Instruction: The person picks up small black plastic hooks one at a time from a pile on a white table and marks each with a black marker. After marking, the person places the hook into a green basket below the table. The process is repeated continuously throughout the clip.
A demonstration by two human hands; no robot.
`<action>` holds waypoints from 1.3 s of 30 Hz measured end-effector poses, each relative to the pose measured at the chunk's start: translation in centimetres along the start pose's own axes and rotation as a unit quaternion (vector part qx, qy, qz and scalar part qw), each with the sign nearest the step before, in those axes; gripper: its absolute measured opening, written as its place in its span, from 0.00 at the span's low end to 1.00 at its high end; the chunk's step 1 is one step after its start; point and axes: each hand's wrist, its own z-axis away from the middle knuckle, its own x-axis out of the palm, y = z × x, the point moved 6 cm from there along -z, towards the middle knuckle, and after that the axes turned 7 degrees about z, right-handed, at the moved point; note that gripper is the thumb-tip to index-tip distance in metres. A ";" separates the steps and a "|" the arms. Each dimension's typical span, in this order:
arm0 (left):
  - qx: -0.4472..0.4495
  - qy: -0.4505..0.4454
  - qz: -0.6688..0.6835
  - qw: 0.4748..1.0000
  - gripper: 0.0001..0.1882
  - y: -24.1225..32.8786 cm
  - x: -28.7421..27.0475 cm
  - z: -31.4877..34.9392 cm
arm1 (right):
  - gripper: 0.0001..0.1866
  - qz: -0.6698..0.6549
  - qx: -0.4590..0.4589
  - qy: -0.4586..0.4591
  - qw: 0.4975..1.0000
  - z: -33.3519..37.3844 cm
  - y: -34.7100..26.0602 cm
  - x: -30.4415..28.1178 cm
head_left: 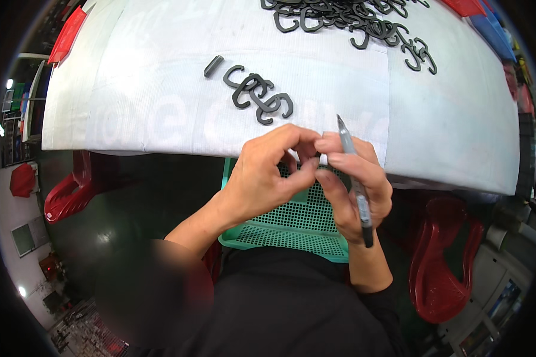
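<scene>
My left hand [265, 169] is closed in a pinch at the table's near edge, its fingertips meeting those of my other hand. A small dark bit shows between the fingertips, too hidden to name. My right hand [363, 175] is closed round an uncapped marker pen [362, 208], which slants across the fingers with its dark tip pointing away from me. Just beyond my hands, several black C-shaped plastic hooks [272, 106] lie in a loose cluster on the white table cover [161, 107]. Left of them rests a dark pen cap [213, 66].
A larger heap of black hooks [372, 27] lies at the far side of the table. Below my hands, a green perforated basket [286, 238] sits at my lap. Red plastic chairs stand at left [71, 193] and right [441, 279]. Red and blue bins edge the far corners.
</scene>
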 end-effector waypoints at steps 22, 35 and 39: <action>0.046 0.086 -0.125 0.987 0.13 -2.6 -0.8 -0.7 | 0.07 -0.005 0.310 0.110 0.944 0.4 4.1 -1.9; 0.226 0.050 -0.199 0.952 0.18 -1.6 -0.1 -1.5 | 0.10 0.057 0.290 0.085 0.951 1.1 5.3 -1.6; 0.228 0.052 -0.196 0.952 0.18 -1.9 0.1 -1.5 | 0.10 0.077 0.272 0.078 0.956 1.0 5.2 -1.6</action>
